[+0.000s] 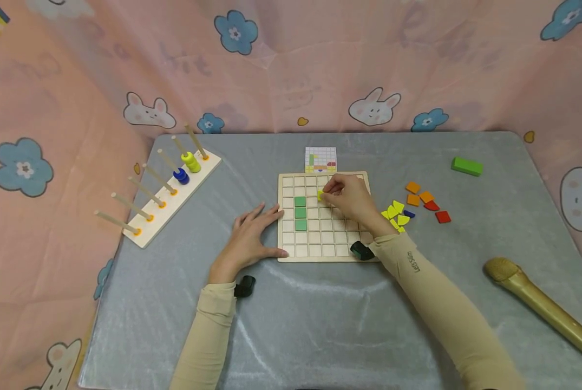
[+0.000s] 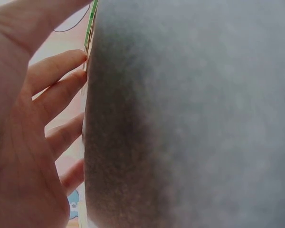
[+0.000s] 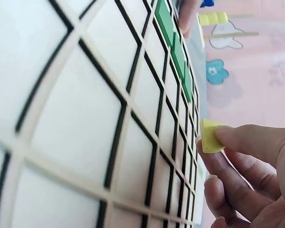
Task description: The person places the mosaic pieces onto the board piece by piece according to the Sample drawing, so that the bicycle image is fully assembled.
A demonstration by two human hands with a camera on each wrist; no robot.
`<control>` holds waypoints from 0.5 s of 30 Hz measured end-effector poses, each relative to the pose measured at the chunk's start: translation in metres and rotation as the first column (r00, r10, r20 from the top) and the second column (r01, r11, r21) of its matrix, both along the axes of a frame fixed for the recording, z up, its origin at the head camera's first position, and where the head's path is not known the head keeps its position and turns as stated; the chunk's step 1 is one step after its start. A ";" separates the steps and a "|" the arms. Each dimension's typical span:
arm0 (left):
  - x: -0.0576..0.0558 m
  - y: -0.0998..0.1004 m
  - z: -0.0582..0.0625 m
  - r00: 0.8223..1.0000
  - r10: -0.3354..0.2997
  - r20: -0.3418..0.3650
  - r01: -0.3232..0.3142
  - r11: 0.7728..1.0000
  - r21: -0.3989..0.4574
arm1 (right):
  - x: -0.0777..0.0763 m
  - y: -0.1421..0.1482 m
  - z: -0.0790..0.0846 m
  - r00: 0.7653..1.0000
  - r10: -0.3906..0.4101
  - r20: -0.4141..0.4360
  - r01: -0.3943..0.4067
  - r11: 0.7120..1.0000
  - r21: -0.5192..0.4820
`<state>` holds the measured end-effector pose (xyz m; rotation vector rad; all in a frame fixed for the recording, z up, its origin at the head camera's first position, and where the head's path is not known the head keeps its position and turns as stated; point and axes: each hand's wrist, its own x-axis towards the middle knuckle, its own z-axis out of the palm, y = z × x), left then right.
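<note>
A wooden grid board (image 1: 315, 260) lies on the grey table. Three green square tiles (image 1: 300, 213) fill a short column of its cells. Over the upper middle of the grid, my right hand (image 1: 351, 201) pinches a small yellow tile (image 3: 210, 138) between thumb and fingers. My left hand (image 1: 247, 241) rests at the board's left edge, fingers spread, with thumb and fingertips touching the frame. A printed card (image 1: 320, 158) with a coloured grid pattern lies against the board's far edge. The left wrist view shows mostly blurred table cloth beside the hand.
Right of the board lie several yellow pieces (image 1: 393, 210), orange squares (image 1: 412, 187), red pieces (image 1: 443, 217) and a dark blue piece (image 1: 409, 214). Farther right are a green block (image 1: 466, 166) and a golden stick (image 1: 539, 303). A pegged stand (image 1: 144, 237) occupies the left.
</note>
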<state>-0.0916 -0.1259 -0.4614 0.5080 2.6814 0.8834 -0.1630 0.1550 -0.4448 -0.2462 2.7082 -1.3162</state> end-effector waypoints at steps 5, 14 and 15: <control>0.000 0.000 0.000 1.000 -0.001 -0.005 0.001 1.000 0.001 | 0.000 -0.014 -0.006 0.999 0.025 0.031 -0.025 1.000 0.007; 0.000 0.000 -0.001 1.000 0.001 0.001 -0.001 1.000 -0.004 | -0.001 -0.020 -0.011 1.000 0.026 0.005 -0.026 0.997 0.070; 0.000 0.000 -0.001 1.000 0.000 0.001 0.000 1.000 -0.003 | -0.001 -0.020 -0.012 1.000 0.027 -0.001 -0.026 0.997 0.074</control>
